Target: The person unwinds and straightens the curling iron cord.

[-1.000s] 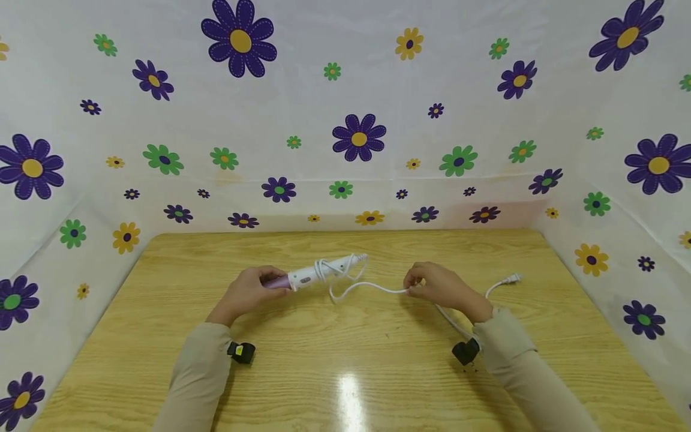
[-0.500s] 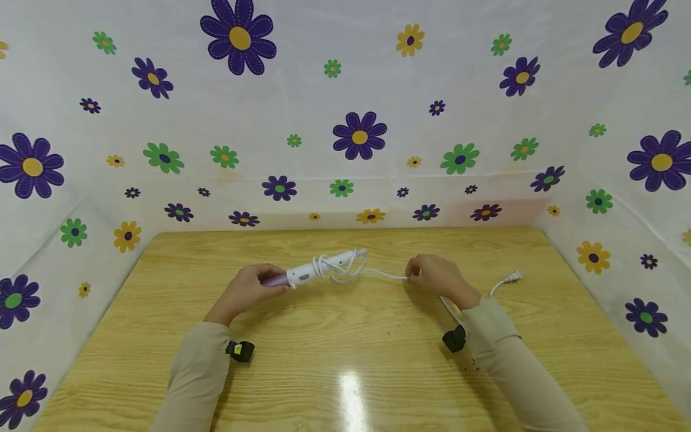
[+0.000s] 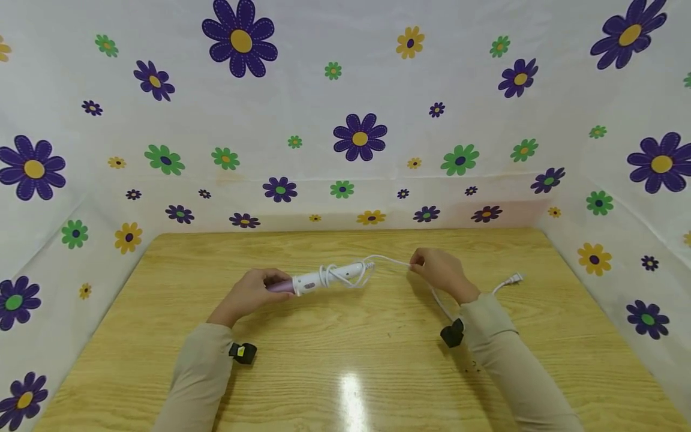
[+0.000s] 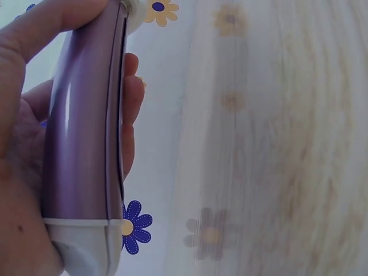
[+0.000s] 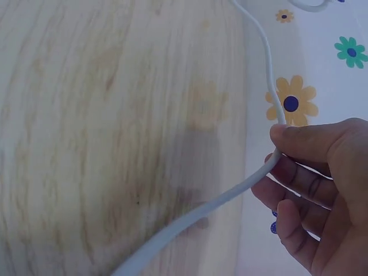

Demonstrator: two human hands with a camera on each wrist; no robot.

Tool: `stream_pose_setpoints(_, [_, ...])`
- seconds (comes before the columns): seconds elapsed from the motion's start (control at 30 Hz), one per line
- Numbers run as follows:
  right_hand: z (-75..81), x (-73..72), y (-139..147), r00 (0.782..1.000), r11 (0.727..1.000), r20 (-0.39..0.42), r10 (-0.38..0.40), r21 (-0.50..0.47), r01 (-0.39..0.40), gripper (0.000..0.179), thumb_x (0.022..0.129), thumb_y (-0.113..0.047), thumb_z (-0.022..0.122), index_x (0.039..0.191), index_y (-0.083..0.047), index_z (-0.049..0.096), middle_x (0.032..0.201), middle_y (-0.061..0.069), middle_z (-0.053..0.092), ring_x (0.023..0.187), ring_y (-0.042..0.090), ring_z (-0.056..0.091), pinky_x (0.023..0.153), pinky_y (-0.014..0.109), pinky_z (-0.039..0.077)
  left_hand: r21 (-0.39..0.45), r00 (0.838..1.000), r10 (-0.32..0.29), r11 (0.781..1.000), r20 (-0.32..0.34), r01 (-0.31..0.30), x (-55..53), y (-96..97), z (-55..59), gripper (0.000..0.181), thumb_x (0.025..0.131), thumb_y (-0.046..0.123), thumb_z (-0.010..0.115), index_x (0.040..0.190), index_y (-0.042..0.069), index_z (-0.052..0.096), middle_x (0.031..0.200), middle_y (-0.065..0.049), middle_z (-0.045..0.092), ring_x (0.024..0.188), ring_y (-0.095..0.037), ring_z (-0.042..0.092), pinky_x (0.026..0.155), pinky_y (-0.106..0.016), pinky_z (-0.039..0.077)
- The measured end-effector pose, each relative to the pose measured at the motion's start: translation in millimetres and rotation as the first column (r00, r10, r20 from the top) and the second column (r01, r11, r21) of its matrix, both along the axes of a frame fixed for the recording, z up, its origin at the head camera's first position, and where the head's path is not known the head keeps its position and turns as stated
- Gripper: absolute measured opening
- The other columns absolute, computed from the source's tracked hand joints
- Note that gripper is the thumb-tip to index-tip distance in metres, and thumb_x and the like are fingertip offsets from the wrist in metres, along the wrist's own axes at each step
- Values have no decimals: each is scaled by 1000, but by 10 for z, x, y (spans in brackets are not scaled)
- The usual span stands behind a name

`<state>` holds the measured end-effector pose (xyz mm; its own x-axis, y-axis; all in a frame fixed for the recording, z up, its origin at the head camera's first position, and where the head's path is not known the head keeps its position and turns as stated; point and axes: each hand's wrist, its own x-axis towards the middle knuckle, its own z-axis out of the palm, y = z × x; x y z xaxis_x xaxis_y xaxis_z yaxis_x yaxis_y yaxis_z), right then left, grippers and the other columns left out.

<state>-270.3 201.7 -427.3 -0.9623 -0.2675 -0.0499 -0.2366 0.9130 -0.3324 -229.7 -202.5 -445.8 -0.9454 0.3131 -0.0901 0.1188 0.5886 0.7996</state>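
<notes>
My left hand [image 3: 254, 294] grips the purple barrel of a hair iron [image 3: 308, 283], with the thumb on one side and fingers curled round the other. In the left wrist view the barrel [image 4: 83, 121] fills the palm and ends in a white cap. The iron's white handle points right, over the table. Several loops of white cord [image 3: 327, 275] wrap round the handle. From its far end a stretch of cord arcs to my right hand [image 3: 439, 273], which pinches it between thumb and fingertips. The right wrist view shows the pinched cord [image 5: 269, 75] close up.
The cord runs on below the right wrist to a two-pin plug [image 3: 515, 279] at the right of the wooden table [image 3: 302, 372]. A white flowered cloth [image 3: 302, 108] stands behind and along both sides. Small dark specks lie near the right forearm.
The right hand has moved slightly back, and the cord now arcs from the handle's far side instead of sagging in front. The iron's handle end has dipped a little.
</notes>
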Motion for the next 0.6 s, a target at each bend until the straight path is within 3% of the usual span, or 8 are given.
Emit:
stream_pose_setpoints(0.33, [165, 25, 164, 997, 988, -75, -23, -156, 11, 19, 95, -24, 60, 101, -7, 68, 96, 11, 70, 85, 26, 66, 60, 31, 46, -41, 1000, -1, 999, 4, 1, 16, 11, 8, 40, 81, 28, 78, 114, 8, 68, 107, -8, 69, 90, -19, 60, 81, -35, 48])
stream_pose_setpoints(0.6, [251, 80, 228, 998, 961, -59, -27, -277, 10, 20, 97, -19, 58, 105, -3, 65, 99, 16, 70, 86, 31, 69, 67, 37, 51, -57, 1000, 13, 998, 9, -13, 22, 12, 1, 40, 81, 29, 78, 114, 9, 68, 108, -8, 68, 90, -19, 60, 82, -36, 48])
